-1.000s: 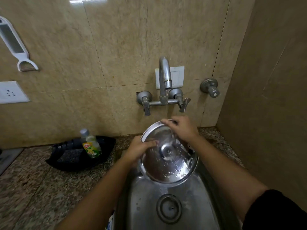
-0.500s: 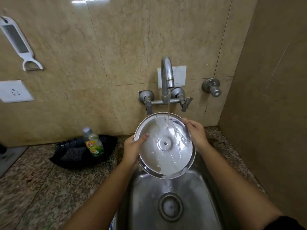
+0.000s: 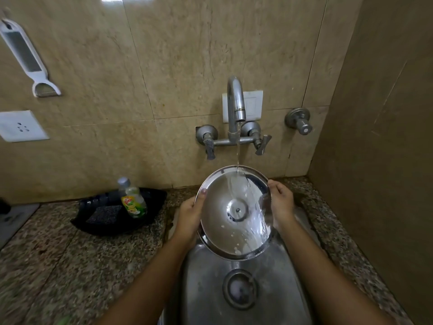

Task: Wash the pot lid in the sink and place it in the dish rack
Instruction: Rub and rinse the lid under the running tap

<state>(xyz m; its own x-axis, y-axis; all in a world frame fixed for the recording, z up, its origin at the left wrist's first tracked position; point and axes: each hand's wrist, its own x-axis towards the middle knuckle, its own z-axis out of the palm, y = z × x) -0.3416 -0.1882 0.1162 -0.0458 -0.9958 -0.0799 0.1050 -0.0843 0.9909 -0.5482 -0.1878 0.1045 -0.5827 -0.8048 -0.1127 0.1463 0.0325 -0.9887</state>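
Pot lid (image 3: 234, 207), round shiny steel w/ centre rivet, is tilted over the sink (image 3: 206, 289) under the tap (image 3: 236, 102) stream; a few suds are left low on it. Left hand (image 3: 188, 214) & right hand (image 3: 281, 205) each grip opposite rims. Rinse seems nearly done; no dish rack in view. Speckled granite surface (image 3: 70, 266), glossy beige tiles.

Two bare forearms enter from bottom edge, no sleeves visible in frame. left hand (image 3: 189, 218): no rings, no watch, no wristband; short thumbnail visible. right hand (image 3: 282, 207): same, no jewellery, no gloves. Wrists uncovered. Skin looks wet near right hand, hard to confirm.
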